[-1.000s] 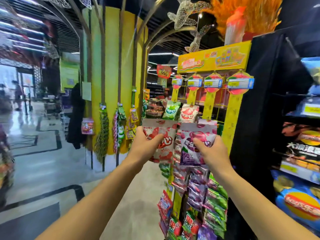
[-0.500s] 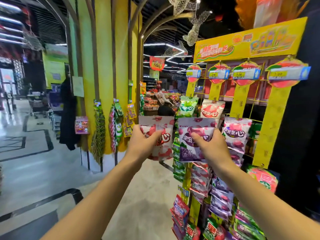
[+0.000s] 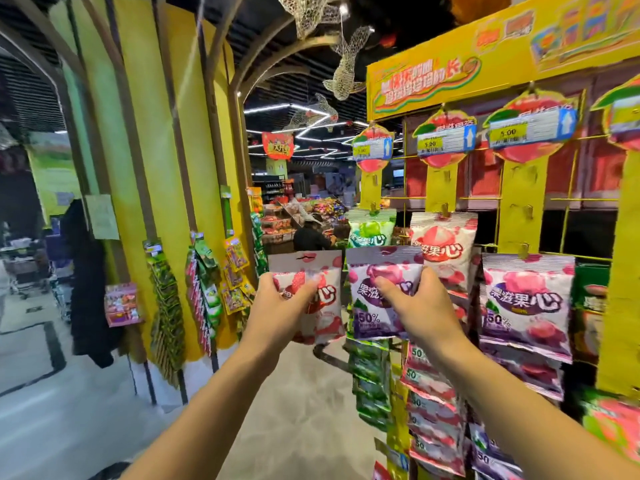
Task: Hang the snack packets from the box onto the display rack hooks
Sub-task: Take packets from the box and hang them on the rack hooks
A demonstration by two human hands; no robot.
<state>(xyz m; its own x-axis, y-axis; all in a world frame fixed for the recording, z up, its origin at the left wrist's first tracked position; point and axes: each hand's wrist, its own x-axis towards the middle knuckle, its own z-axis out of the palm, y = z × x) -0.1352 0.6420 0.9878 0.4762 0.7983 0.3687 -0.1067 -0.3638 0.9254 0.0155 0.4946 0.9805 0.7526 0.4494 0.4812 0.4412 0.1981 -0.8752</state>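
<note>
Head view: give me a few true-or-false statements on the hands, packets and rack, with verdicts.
1. The left hand grips a red-and-white foil snack packet. True.
2. The right hand is empty. False: it grips a purple-and-white foil snack packet.
3. A green-and-white packet hangs on the yellow display rack. True.
4. The red-and-white packet hangs on a hook. False: the hand holds it left of the rack, its hang hole free.
</note>
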